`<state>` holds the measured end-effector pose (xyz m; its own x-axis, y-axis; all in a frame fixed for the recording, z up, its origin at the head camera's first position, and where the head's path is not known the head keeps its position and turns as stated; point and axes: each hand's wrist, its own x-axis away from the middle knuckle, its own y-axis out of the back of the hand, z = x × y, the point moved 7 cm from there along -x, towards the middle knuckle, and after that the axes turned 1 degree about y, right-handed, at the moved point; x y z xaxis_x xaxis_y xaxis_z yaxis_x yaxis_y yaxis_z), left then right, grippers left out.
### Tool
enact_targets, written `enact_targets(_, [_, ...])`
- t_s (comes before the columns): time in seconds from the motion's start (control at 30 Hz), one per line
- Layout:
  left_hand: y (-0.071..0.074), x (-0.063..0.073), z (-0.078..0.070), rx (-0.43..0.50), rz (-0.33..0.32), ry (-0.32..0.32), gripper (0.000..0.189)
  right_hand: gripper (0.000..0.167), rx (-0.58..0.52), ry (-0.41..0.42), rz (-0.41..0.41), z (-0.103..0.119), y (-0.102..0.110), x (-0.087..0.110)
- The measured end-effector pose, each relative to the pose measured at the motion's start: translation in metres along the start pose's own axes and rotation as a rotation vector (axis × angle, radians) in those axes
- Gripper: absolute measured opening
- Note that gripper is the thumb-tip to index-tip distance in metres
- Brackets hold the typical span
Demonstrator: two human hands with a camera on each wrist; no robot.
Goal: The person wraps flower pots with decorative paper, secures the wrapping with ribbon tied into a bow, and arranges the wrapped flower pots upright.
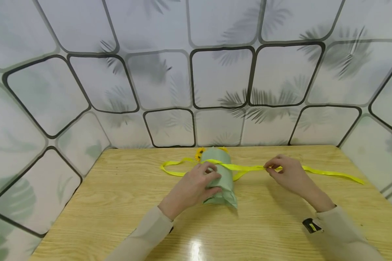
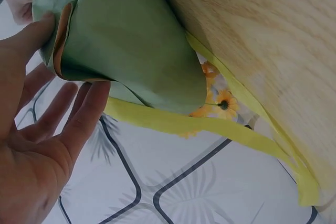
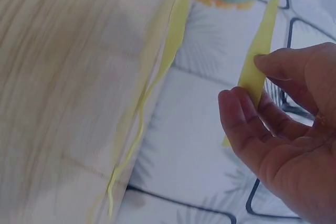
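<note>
A bouquet wrapped in pale green paper lies on the table, its orange-yellow flowers showing at the far end. My left hand holds the wrapping from the left, thumb and fingertips against the paper. A yellow ribbon passes over the bouquet, with a loop out to the left. To the right of the bouquet, my right hand pinches the ribbon between thumb and fingers. Another ribbon strand hangs loose in the right wrist view. The bouquet's underside is hidden.
The wooden table reaches back to a patterned wall covering with dark grid lines and leaf prints. A ribbon tail stretches toward the table's right edge. A small dark object shows at the right sleeve.
</note>
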<state>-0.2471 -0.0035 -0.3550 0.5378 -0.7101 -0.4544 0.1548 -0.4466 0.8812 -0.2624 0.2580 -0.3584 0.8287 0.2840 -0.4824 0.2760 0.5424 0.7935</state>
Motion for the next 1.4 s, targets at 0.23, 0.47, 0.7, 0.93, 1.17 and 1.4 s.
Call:
enact_targets(0.23, [0.0, -0.001, 0.002, 0.033, 0.017, 0.039, 0.034, 0.01, 0.082, -0.083, 0.107, -0.033, 0.012, 0.014])
enact_targets(0.47, [-0.002, -0.004, 0.002, 0.015, 0.045, 0.045, 0.034, 0.03, 0.024, -0.144, 0.349, -0.031, -0.007, 0.008])
enact_targets(0.7, [0.0, -0.003, 0.002, -0.011, 0.052, 0.053, 0.034, 0.031, -0.188, -0.037, 0.213, 0.027, -0.048, -0.031])
enact_targets(0.93, [0.003, -0.001, 0.001, -0.05, 0.025, 0.039, 0.034, 0.029, -0.274, 0.083, 0.146, 0.052, -0.076, -0.05])
enact_targets(1.17, [0.002, 0.0, 0.0, -0.07, 0.02, 0.047, 0.034, 0.018, -0.242, 0.119, 0.087, 0.054, -0.072, -0.046])
enact_targets(1.4, [0.002, -0.002, -0.002, -0.056, 0.006, 0.046, 0.032, 0.019, -0.204, 0.103, 0.045, 0.043, -0.053, -0.034])
